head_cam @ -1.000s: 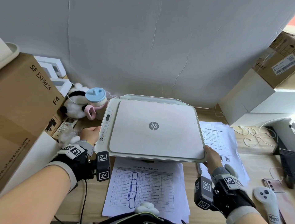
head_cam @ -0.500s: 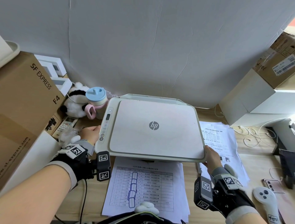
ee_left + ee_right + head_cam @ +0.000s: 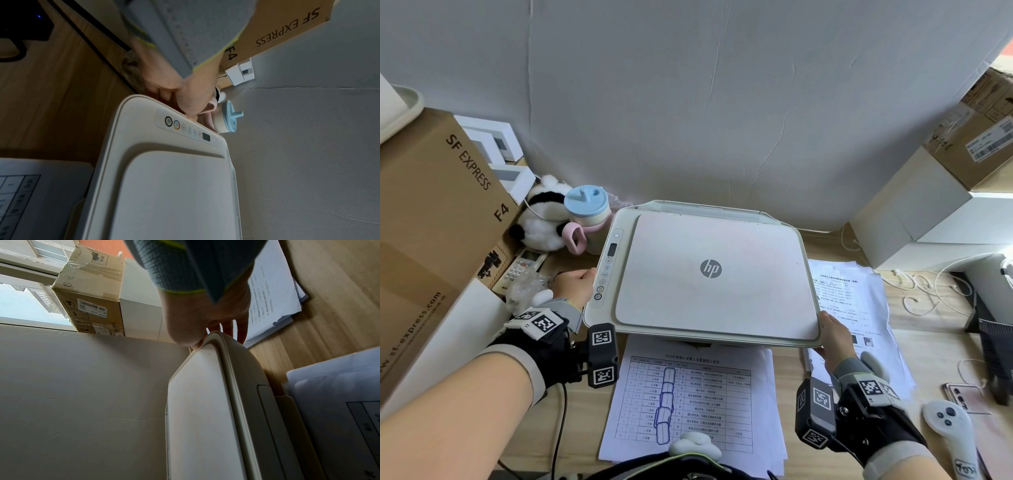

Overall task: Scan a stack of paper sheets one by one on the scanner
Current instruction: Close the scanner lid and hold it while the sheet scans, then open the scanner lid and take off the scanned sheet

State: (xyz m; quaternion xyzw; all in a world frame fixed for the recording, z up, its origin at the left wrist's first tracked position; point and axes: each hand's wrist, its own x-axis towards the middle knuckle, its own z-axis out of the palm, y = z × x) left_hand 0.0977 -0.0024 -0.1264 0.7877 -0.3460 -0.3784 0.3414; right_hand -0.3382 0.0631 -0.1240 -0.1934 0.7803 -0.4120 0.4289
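Note:
A white HP scanner (image 3: 709,270) sits on the wooden desk with its lid down. My left hand (image 3: 573,286) holds its left side by the button panel (image 3: 185,128), thumb on the top edge and fingers underneath. My right hand (image 3: 834,337) grips the front right corner (image 3: 213,337), thumb on top and fingers curled under. A stack of sheets with a printed table (image 3: 688,401) lies in front of the scanner. A second pile of printed sheets (image 3: 859,308) lies to its right.
An SF Express carton (image 3: 431,219) stands at the left, with a plush toy (image 3: 541,219) and a blue-lidded cup (image 3: 587,210) beside the scanner. White boxes (image 3: 928,219) and cables lie at the right. A white controller (image 3: 948,431) and a phone (image 3: 965,394) lie near the front right.

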